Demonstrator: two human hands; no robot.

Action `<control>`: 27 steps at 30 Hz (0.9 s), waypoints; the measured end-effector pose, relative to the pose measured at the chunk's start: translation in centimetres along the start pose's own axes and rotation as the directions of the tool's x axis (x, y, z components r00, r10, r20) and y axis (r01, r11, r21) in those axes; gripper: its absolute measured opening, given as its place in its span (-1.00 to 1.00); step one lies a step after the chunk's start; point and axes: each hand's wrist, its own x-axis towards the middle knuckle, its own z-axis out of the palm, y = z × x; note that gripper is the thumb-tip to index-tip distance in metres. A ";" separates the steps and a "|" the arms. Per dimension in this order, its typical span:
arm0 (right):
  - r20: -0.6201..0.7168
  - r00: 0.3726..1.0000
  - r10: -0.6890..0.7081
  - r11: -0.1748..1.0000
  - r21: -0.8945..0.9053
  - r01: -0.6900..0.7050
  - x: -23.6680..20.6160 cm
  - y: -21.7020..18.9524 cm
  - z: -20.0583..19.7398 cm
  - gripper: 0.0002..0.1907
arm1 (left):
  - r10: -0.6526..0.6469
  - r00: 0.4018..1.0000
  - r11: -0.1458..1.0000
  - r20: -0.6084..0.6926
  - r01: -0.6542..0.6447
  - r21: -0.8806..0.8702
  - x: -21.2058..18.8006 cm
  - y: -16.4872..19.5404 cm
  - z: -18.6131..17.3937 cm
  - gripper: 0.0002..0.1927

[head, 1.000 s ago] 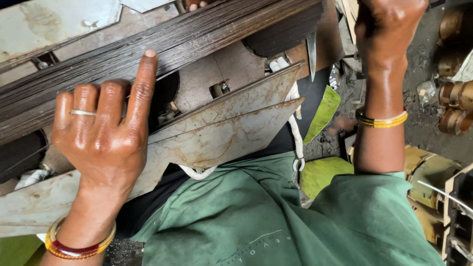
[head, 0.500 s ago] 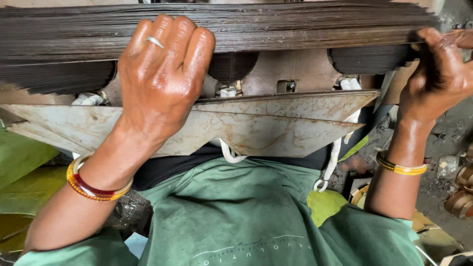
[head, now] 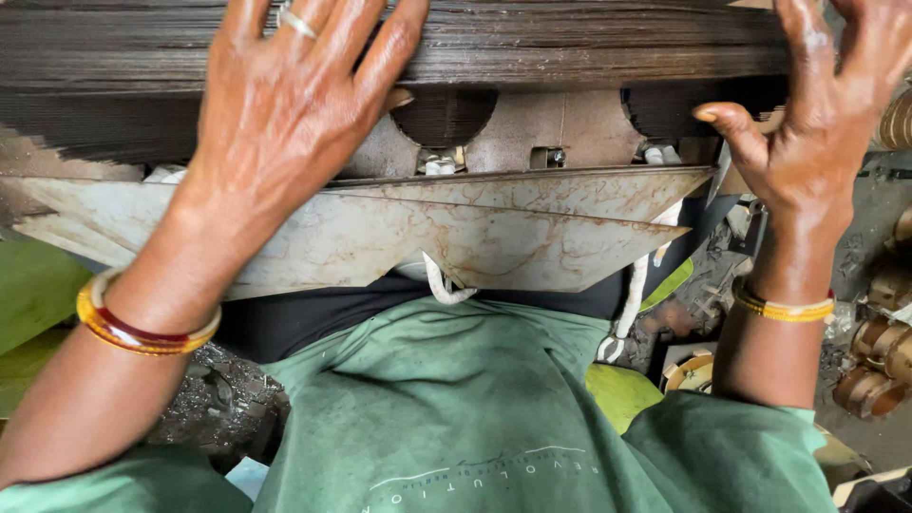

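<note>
I see green shirt (head: 456,418) | red-and-yellow bangles (head: 142,332) one wrist | yellow bangle (head: 784,309) other | silver ring (head: 294,19)

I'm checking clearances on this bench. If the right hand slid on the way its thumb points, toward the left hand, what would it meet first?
Probably nothing soon: the right hand would slide along the stack of thin dark metal sheets, with the left hand first in line. Depth is unclear.

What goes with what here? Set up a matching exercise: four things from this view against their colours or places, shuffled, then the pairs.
Things:
1. left hand
2. right hand
3. green shirt
4. rust-stained metal plate

Descriptions:
A. covers the torso at the bottom of the view
B. wears a ring, palm down on the stack of thin dark sheets
C. pointed, pale, below the stack
D. fingers spread at the stack's right end

Pairs: 1-B, 2-D, 3-A, 4-C
</note>
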 end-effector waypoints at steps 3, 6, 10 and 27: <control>0.191 0.982 -0.013 0.998 -0.058 0.024 2.0 -0.5 1.4 0.10 | 0.001 0.998 1.000 0.060 -0.001 0.011 -0.1 -1.0 0.3 -0.39; 0.179 0.983 -0.041 0.998 -0.034 0.048 3.2 -1.7 2.9 0.21 | 0.026 0.997 0.998 0.067 -0.023 -0.051 -0.6 -2.0 0.9 -0.31; 0.108 0.994 -0.025 0.999 -0.040 0.030 4.5 -3.9 5.4 0.26 | 0.017 0.994 1.000 0.106 -0.014 -0.027 -1.6 -3.1 1.9 -0.27; 0.156 0.987 -0.022 0.964 0.264 -0.020 -3.6 -23.4 2.8 0.00 | -0.154 0.898 0.880 0.413 0.315 -0.357 -8.1 7.4 -3.1 0.27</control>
